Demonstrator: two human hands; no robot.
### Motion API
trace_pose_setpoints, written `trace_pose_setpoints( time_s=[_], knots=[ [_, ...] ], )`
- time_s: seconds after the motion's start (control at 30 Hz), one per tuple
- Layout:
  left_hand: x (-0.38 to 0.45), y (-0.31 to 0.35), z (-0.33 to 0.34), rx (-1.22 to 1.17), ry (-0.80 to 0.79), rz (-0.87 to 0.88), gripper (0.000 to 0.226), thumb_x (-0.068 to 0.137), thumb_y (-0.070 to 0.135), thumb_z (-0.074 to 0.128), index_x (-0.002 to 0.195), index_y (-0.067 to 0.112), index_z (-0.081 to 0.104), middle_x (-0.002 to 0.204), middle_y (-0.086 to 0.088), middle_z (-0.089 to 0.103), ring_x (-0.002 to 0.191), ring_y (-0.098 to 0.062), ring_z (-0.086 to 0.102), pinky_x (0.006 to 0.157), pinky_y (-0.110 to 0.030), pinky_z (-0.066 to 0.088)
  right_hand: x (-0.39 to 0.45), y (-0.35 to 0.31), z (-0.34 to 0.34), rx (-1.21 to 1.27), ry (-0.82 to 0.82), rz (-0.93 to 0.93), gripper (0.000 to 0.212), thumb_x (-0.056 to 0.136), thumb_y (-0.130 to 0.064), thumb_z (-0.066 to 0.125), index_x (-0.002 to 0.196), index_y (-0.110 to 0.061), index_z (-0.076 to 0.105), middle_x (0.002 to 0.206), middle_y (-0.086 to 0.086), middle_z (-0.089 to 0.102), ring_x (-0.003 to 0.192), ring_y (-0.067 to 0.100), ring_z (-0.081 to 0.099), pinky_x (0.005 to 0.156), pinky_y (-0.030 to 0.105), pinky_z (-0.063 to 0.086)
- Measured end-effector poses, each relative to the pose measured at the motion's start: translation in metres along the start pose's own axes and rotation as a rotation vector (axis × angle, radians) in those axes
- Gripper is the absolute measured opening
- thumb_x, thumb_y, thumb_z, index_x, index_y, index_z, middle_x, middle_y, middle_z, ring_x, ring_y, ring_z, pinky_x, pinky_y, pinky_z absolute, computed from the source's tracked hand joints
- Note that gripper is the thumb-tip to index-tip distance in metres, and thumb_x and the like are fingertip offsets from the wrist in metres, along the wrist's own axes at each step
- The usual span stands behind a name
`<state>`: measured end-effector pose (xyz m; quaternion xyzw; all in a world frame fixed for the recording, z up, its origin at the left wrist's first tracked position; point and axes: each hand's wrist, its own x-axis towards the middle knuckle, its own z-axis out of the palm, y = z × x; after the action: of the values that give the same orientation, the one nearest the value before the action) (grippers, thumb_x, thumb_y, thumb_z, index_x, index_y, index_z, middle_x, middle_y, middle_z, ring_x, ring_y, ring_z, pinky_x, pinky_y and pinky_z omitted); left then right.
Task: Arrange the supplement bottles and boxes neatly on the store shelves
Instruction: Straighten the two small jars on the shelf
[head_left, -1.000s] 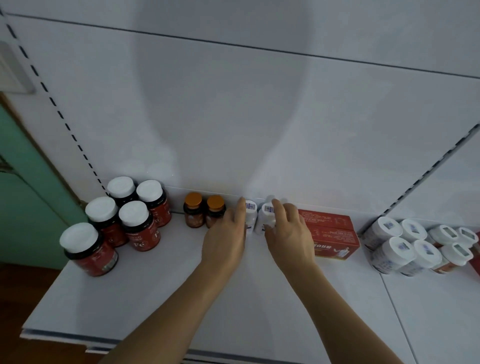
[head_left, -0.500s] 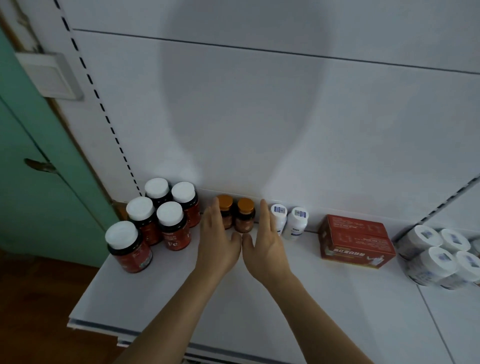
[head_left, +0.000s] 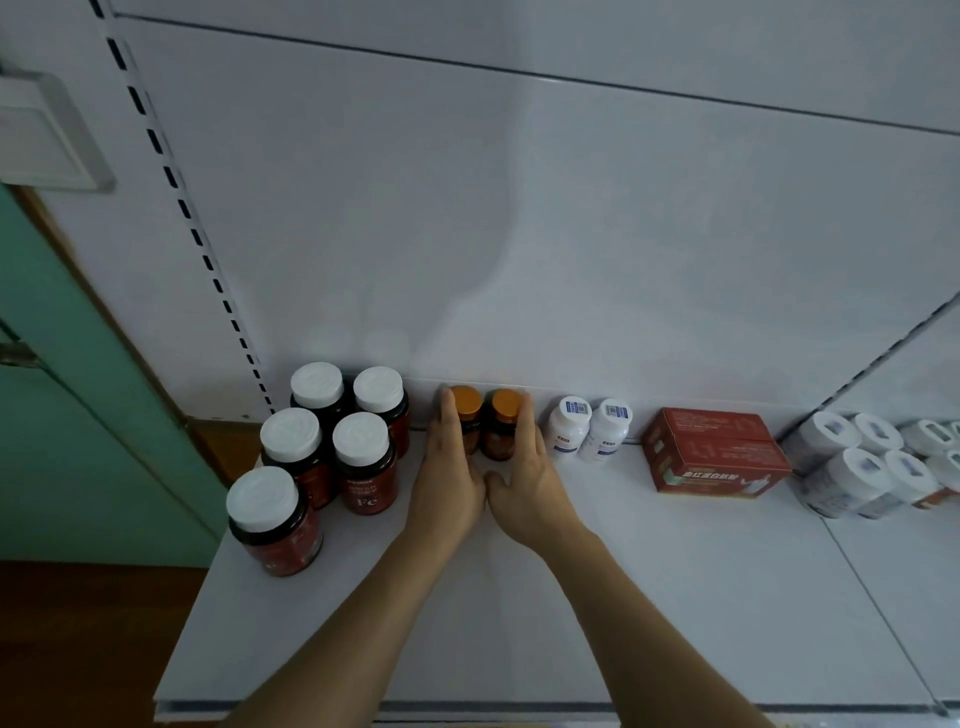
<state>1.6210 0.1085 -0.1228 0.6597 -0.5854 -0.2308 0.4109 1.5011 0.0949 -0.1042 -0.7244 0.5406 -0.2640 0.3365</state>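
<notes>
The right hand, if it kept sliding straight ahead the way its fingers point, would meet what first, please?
Probably the shelf's white back panel just beyond the fingertips; the right hand already lies alongside the right orange-capped bottle.

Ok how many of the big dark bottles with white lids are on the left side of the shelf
5. Two stand at the back by the wall, two in front of them, and one alone nearest the shelf's front edge. None looks hidden behind them.

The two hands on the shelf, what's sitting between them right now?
In the head view, two orange-capped bottles stand side by side between the left hand and right hand, whose straight fingers flank them.
</notes>
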Motion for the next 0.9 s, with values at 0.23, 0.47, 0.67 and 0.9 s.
trace_pose_setpoints(
  time_s=[0.23, 0.47, 0.67, 0.9],
  knots=[
    [-0.003, -0.005, -0.004, 0.036, 0.009, 0.053, 0.093, 0.091, 0.003, 0.054, 0.158, 0.021, -0.008, 0.165, -0.008, 0.012, 0.15, -0.022, 0.021, 0.114, -0.03, 0.03, -0.002, 0.0, 0.0, -0.178, 0.106, -0.067, 0.093, 0.088, -0.007, 0.058, 0.16, -0.02, 0.001, 0.154, 0.003, 0.029, 0.135, 0.025, 0.043, 0.089, 0.024, 0.042],
    [0.003, -0.016, -0.007, 0.338, 0.061, 0.136, 0.078, 0.097, 0.012, 0.052, 0.157, 0.029, 0.006, 0.146, -0.011, 0.039, 0.117, -0.031, 0.056, 0.082, -0.04, 0.054, 0.014, 0.001, -0.012, -0.481, 0.173, -0.129, 0.058, 0.093, -0.017, 0.059, 0.147, -0.025, 0.038, 0.112, 0.007, 0.059, 0.093, 0.032, 0.064, 0.06, 0.043, 0.054],
    [0.005, -0.009, -0.009, 0.479, 0.07, 0.088, 0.079, 0.091, 0.005, 0.054, 0.156, 0.029, 0.016, 0.129, -0.011, 0.051, 0.09, -0.033, 0.064, 0.063, -0.04, 0.052, 0.014, -0.001, -0.017, -0.555, 0.167, -0.121, 0.056, 0.092, -0.01, 0.057, 0.144, -0.024, 0.042, 0.108, 0.007, 0.058, 0.084, 0.031, 0.061, 0.051, 0.034, 0.04],
    [0.001, -0.006, -0.009, 0.465, 0.082, 0.088, 0.08, 0.09, 0.004, 0.054, 0.155, 0.029, 0.014, 0.124, -0.011, 0.053, 0.088, -0.032, 0.063, 0.06, -0.039, 0.051, 0.016, 0.003, -0.014, -0.557, 0.213, -0.163, 0.057, 0.085, -0.006, 0.064, 0.137, -0.023, 0.046, 0.101, 0.005, 0.058, 0.072, 0.03, 0.061, 0.044, 0.03, 0.037]
  ],
)
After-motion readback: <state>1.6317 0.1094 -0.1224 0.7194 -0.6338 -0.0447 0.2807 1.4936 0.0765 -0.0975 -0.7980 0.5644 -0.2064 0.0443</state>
